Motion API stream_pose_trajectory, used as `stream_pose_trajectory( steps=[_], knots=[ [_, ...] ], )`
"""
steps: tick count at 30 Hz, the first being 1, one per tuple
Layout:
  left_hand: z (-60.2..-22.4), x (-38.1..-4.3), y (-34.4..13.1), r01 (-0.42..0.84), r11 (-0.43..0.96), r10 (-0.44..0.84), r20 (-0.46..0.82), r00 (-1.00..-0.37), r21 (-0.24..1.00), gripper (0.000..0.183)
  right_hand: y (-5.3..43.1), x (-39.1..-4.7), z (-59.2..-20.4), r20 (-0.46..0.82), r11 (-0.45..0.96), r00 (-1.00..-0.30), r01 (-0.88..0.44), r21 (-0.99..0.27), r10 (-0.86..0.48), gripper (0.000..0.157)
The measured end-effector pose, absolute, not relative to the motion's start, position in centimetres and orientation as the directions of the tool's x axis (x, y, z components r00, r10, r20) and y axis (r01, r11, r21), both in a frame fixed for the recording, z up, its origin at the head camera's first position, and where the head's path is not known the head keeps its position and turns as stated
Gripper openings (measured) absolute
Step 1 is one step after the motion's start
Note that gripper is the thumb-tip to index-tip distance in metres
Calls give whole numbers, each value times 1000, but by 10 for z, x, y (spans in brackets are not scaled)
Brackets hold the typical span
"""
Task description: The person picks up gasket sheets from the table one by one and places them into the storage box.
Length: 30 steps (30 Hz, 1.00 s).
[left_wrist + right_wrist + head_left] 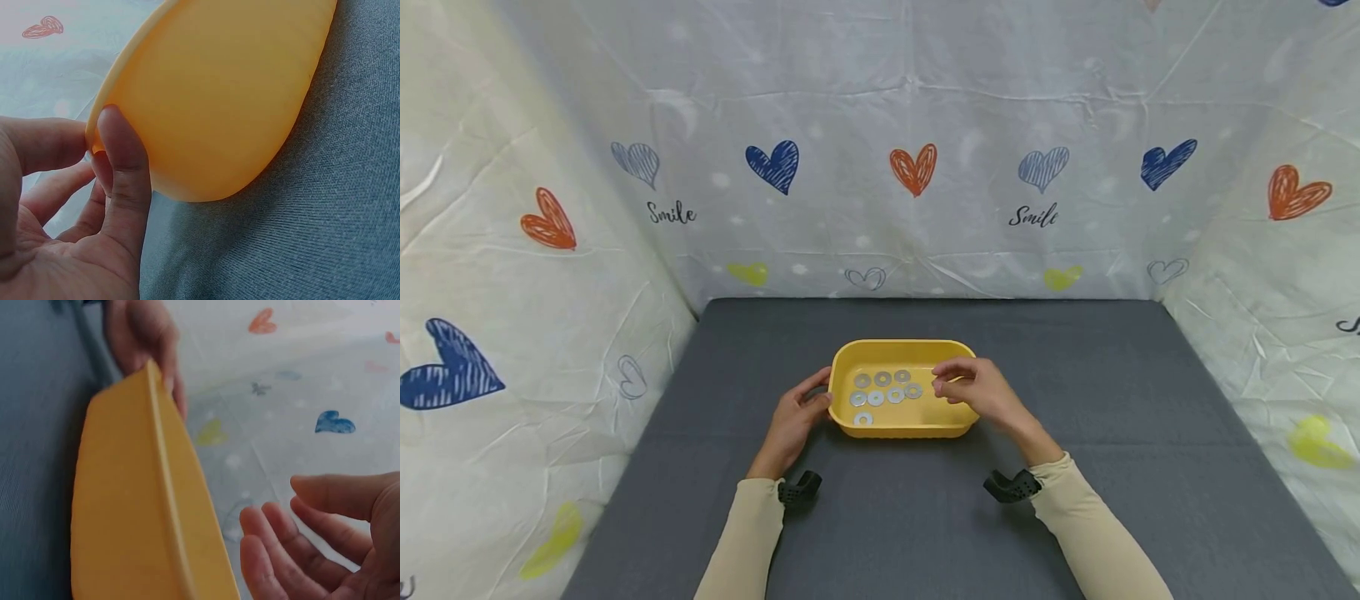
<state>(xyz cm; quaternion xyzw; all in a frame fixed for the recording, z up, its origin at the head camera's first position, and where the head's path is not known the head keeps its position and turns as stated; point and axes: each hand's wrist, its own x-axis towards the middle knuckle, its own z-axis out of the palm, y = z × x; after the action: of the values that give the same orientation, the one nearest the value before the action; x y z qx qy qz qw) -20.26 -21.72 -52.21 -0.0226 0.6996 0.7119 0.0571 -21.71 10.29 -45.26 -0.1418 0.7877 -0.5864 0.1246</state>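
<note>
A yellow plastic tray (951,428) with rounded corners stands on the table in the head view. Several flat metal washers (876,398) lie on its floor, mostly in rows in the left half. At the tray's left end my left hand (792,422) grips the rim; the left wrist view shows thumb (125,169) and fingers pinching the yellow wall. Above the right end of the tray hovers my right hand (985,390). Its fingers are loosely bent, and in the right wrist view the thumb (337,492) stands apart from them with nothing visible between.
A dark grey cloth (1112,400) covers the table. Pale curtains (850,83) printed with hearts and "Smile" hang behind and on both sides. Each wrist wears a black band (1011,486), by the cuff of a beige sleeve (1090,529).
</note>
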Motion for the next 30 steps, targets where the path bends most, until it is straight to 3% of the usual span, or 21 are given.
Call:
stream_pose_trajectory(
  steps=[16, 30],
  knots=[
    [-522, -202, -217, -128, 8, 42, -128, -991, 992, 52, 157, -215, -475, 115, 432, -948, -240, -869, -296, 29],
    [-522, -200, -218, -130, 19, 39, -131, -991, 991, 53, 185, -221, -495, 144, 482, -978, -200, -853, -151, 24]
  ],
)
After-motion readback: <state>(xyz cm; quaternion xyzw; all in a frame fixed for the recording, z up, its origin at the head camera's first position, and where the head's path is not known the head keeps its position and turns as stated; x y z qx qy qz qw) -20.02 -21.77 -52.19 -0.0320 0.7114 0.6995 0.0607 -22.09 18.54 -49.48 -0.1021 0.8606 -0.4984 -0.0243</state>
